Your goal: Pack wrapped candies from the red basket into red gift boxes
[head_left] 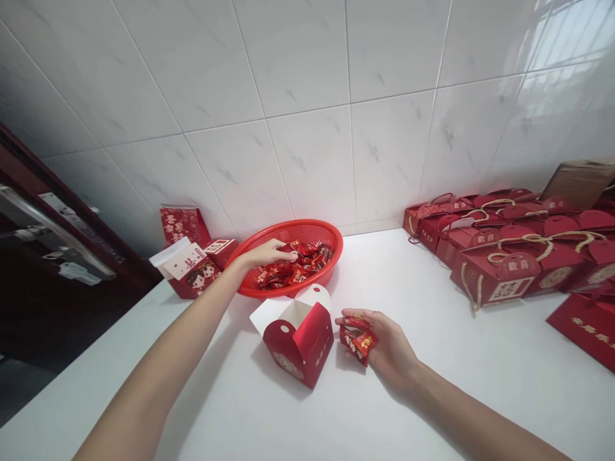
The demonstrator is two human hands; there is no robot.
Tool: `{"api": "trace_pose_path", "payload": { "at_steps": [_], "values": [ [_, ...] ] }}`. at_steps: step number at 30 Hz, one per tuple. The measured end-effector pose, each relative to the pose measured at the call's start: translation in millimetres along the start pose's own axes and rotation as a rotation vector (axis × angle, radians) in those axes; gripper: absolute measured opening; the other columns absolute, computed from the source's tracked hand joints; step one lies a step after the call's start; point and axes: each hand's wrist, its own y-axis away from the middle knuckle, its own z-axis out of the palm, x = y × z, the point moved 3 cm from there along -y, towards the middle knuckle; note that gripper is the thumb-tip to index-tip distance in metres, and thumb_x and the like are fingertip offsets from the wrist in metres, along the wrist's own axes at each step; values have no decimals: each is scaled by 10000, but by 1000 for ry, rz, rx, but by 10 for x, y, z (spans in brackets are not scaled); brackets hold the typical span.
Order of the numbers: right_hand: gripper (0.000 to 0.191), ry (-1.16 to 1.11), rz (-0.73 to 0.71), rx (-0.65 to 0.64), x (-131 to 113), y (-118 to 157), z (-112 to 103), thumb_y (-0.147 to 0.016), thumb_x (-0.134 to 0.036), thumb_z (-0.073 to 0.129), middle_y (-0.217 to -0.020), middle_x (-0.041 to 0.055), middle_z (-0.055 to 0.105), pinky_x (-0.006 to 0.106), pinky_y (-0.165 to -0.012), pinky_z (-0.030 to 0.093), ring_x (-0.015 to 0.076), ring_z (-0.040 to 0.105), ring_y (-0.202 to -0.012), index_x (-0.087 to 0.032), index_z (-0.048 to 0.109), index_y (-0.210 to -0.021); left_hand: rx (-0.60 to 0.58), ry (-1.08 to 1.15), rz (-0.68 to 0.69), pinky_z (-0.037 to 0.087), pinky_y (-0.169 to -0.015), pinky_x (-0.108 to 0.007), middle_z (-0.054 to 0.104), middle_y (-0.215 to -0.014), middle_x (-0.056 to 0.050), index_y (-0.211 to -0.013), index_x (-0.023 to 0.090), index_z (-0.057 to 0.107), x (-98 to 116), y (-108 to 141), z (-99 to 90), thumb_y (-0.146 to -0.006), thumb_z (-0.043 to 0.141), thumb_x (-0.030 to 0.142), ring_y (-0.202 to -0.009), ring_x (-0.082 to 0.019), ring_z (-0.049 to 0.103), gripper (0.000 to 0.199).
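Note:
Inside a red plastic basket (340, 246), my left hand (264, 253) bends over a heap of red-wrapped candies (307, 262). Its thumb and fingers close at a red candy wrapper, with the fingertips partly hidden. My right hand (384, 339) is cupped palm up around several wrapped candies (358, 339), just above the table. Between my hands, in front of the basket, stands a red gift box (300, 349) with its top flaps up and its white inside partly showing. The right hand is beside this box, apart from it.
Rows of filled-out red gift boxes with rope handles (504, 269) stand at the right on the white table (384, 422). Other red boxes (192, 269) sit left of the basket. A brown carton (576, 182) is at the far right, and a tiled wall (307, 160) rises behind.

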Motion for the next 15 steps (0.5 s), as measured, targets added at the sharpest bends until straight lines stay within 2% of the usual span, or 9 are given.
{"api": "trace_pose_path", "payload": {
  "at_steps": [4,7,11,15],
  "values": [
    [305,-4,-7,7,-10,1,9,-775,-379,694,-1061,151,728,369,-752,518,261,671,-891,-140,739,-958,92,56,0,436,-613,-288,667,-689,-28,-756,150,699,-111,54,-78,-622,763,556,-668,-185,586,432],
    [310,-10,-13,16,-14,0,12,-751,-374,713,-1036,152,730,373,-753,517,264,672,-882,-136,742,-948,93,98,3,486,-710,-317,717,-817,-54,-867,148,725,-175,106,-63,-612,756,597,-771,-214,630,517],
    [304,-13,-8,30,-14,-6,7,-738,-365,720,-1025,154,740,372,-763,512,269,679,-890,-137,743,-939,88,92,25,494,-841,-347,738,-966,-74,-925,161,729,-212,198,-16,-625,721,656,-921,-251,641,579],
    [307,-2,-4,16,3,-21,-11,-767,-383,701,-1049,156,742,346,-746,498,252,681,-876,-141,739,-953,98,83,38,495,-847,-345,731,-988,-69,-944,171,721,-268,247,24,-613,727,656,-916,-247,639,587]
  ]
}}
